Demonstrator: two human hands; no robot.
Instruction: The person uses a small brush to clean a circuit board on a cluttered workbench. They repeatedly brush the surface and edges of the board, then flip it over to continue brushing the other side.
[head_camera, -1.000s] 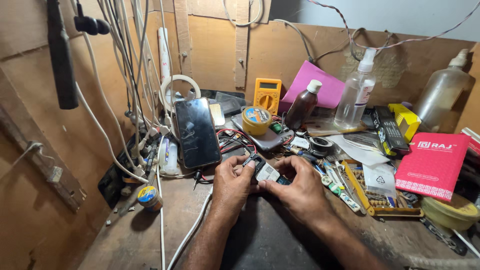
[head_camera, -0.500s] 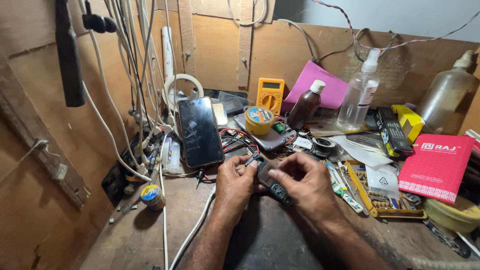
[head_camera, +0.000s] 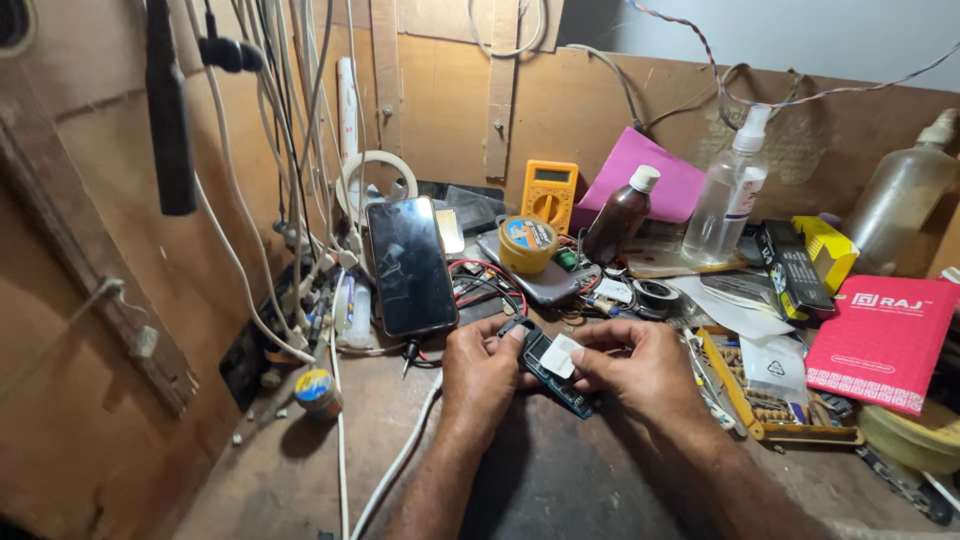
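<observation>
My left hand (head_camera: 482, 372) and my right hand (head_camera: 640, 366) meet over the dark worktop (head_camera: 560, 480), both gripping a small dark circuit board (head_camera: 556, 366). A pale square patch lies on the board's top face, pinched under my right thumb and forefinger. My left thumb and fingers pinch the board's left end. A black smartphone (head_camera: 411, 266) leans upright just beyond my left hand, its screen dark.
Many hanging cables (head_camera: 300, 150) crowd the left wall. Behind the hands stand a yellow multimeter (head_camera: 549, 195), a round tape tin (head_camera: 528, 244), a brown bottle (head_camera: 620, 215), a clear spray bottle (head_camera: 731, 190) and a pink sheet (head_camera: 650, 175). A red booklet (head_camera: 885, 340) and small parts lie right.
The board has been turned between my fingers, and my right hand now presses the pale patch on its top. The view has shifted slightly.
</observation>
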